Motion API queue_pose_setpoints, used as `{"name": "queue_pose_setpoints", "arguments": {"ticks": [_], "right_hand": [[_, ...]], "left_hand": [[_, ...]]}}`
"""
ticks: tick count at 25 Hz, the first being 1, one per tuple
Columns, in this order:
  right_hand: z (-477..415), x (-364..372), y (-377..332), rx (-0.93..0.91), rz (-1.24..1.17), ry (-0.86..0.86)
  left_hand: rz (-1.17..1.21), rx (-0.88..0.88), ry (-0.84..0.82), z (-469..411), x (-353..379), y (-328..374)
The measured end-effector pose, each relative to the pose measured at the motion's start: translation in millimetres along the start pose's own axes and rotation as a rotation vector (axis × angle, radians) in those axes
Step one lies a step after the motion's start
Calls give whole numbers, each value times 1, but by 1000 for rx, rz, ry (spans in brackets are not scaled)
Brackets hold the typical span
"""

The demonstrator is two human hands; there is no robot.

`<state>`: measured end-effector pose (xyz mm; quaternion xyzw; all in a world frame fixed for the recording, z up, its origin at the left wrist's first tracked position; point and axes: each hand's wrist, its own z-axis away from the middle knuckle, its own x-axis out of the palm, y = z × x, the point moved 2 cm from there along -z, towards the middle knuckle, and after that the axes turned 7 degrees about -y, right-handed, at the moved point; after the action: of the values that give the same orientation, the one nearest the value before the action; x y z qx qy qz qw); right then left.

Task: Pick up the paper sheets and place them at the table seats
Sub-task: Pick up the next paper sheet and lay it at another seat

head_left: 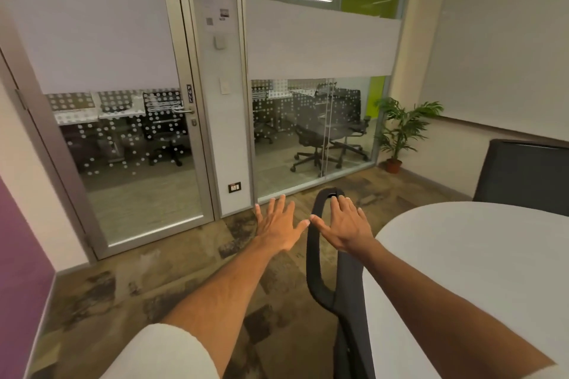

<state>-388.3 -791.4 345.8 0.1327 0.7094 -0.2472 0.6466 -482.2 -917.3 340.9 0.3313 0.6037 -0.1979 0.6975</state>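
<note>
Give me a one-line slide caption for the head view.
Both hands, left and right, spread open and empty beside a white table, no paper in view.

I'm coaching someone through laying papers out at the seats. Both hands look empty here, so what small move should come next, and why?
Probably turn the head to find the paper sheets. Both the left hand and right hand are open, spread flat and holding nothing, and no sheets show on the visible part of the white table or by the black chair beside it.

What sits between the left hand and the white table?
In the head view, the black chair back and the right hand sit between the left hand and the white table.
</note>
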Motion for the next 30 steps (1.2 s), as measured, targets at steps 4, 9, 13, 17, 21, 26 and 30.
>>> {"name": "queue_pose_setpoints", "arguments": {"ticks": [4, 9, 13, 17, 21, 26, 30], "right_hand": [[-67, 12, -1, -9, 0, -15], [-147, 28, -7, 8, 3, -29], [-225, 50, -22, 65, 22, -13], [-301, 69, -45, 153, -4, -12], [-362, 82, -64, 239, -15, -42], [-425, 93, -59, 326, -11, -26], [-480, 95, -27, 398, 0, -33]], "left_hand": [[-14, -5, -21, -61, 1, -13], [-9, 27, -39, -139, -1, -37], [-16, 56, -50, -217, -3, -78], [-24, 99, -78, -298, -9, -129], [-33, 134, -113, -369, -14, -168], [-64, 203, -128, -449, -16, -180], [-91, 288, -138, -523, -11, -158]]}}
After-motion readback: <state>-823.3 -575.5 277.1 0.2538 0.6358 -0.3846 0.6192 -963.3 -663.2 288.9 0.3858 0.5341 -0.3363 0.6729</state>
